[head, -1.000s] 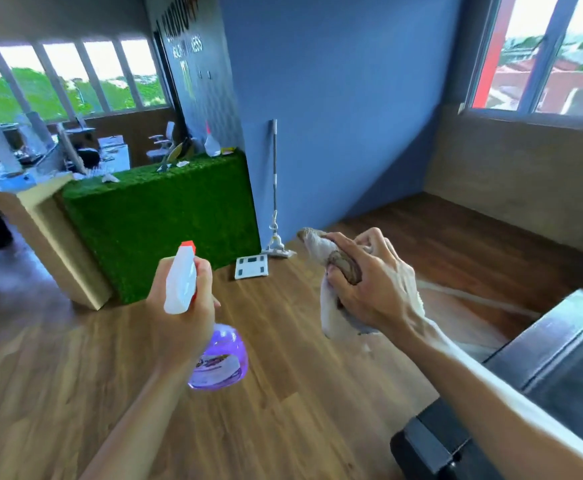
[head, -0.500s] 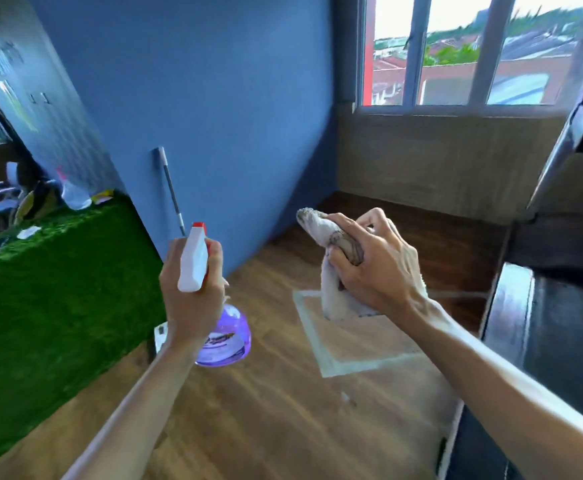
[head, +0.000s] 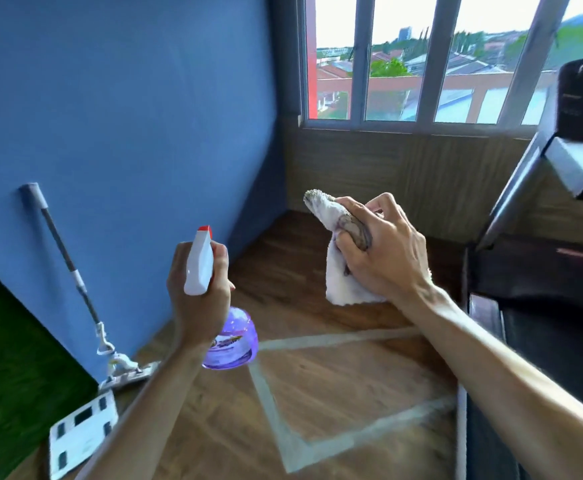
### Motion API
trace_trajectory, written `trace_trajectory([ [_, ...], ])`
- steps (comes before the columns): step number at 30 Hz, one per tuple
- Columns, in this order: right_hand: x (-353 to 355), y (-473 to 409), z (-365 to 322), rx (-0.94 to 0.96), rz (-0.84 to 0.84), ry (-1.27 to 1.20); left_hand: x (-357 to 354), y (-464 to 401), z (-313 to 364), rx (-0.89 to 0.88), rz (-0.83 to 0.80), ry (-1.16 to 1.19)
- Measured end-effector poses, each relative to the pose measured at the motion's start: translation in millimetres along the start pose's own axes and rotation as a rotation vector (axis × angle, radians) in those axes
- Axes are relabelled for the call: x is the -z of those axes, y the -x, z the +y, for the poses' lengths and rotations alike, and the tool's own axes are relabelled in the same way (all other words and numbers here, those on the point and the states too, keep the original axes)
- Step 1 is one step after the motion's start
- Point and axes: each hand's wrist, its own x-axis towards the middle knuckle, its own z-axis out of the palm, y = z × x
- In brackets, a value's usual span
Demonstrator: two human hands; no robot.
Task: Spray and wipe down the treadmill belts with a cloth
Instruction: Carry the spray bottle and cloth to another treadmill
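My left hand grips a spray bottle with a purple body and a white trigger head tipped red, held upright at chest height. My right hand holds a bunched white cloth, one soiled end sticking up past my fingers. The treadmill stands at the right edge, its dark belt running down the frame and its console and grey upright above. Both hands hover over the wooden floor, left of the treadmill and apart from it.
A flat mop leans on the blue wall at left, beside a white bathroom scale and a green turf-covered counter. Pale tape lines mark the floor. Windows fill the far wall.
The view has swung further right: the blue wall and mop slid left, the window and treadmill console came more into view. Both hands keep the same grips.
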Motion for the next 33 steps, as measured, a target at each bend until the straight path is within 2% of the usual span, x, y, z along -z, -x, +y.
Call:
trace_trajectory([
  [12, -141.9, -214.1, 140.9, -0.076, 0.042, 0.108, -204.7, -216.9, -129.7, 0.026, -0.096, 0.085],
  [21, -230.9, -390.3, 246.4, -0.162, 0.11, 0.226, -402.0, -407.2, -195.7, -0.037, -0.272, 0.16],
  [26, -268.9, -480.4, 335.9, -0.183, 0.135, 0.272, -529.7, -478.7, -227.2, -0.034, -0.357, 0.196],
  [33, -307.7, -625.5, 482.0, -0.152, 0.145, 0.285, -722.0, -575.1, -266.8, 0.061, -0.306, 0.196],
])
